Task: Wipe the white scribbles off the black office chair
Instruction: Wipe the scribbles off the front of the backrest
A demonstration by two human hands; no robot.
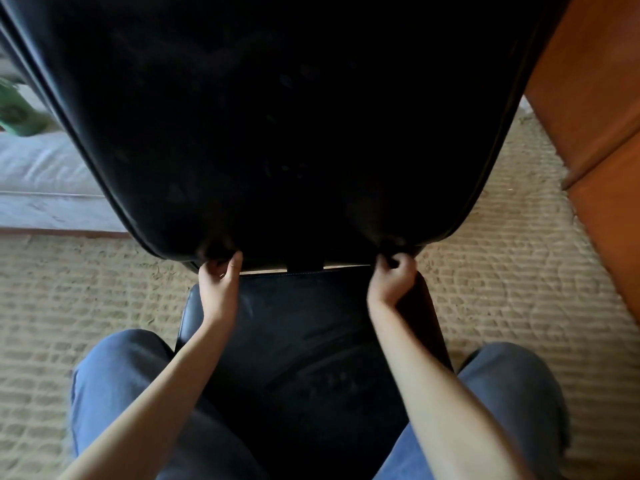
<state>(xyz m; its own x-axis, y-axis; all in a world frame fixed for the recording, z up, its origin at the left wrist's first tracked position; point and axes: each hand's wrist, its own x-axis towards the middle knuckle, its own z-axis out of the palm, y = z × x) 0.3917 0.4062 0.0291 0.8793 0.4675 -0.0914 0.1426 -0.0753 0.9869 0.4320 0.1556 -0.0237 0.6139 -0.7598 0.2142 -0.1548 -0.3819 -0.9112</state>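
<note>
Facing the person, the black office chair [294, 133] stands in the middle of the scene, its long axis running from near to far. The seat [304, 323] lies near, with its front edge pointing toward the person. The backrest [277, 116] rises at the far side and widens toward the top of the view. A thin pale gap separates seat and backrest, crossed by a dark bracket at its middle.

The left hand [218, 275] grasps the backrest's lower edge near the left corner, fingers curled under it and thumb up against the front. The right hand [394, 275] is clenched round the same edge near the right corner. Both forearms reach over the seat.

Faint pale marks [332, 381] show on the near part of the seat; others on the backrest are too dim to make out. Knees in blue jeans [114, 375] flank the seat. A woven beige rug [519, 271] lies beneath. Orange-brown wooden furniture [595, 98] stands far right, and a grey cushion [45, 174] lies far left.
</note>
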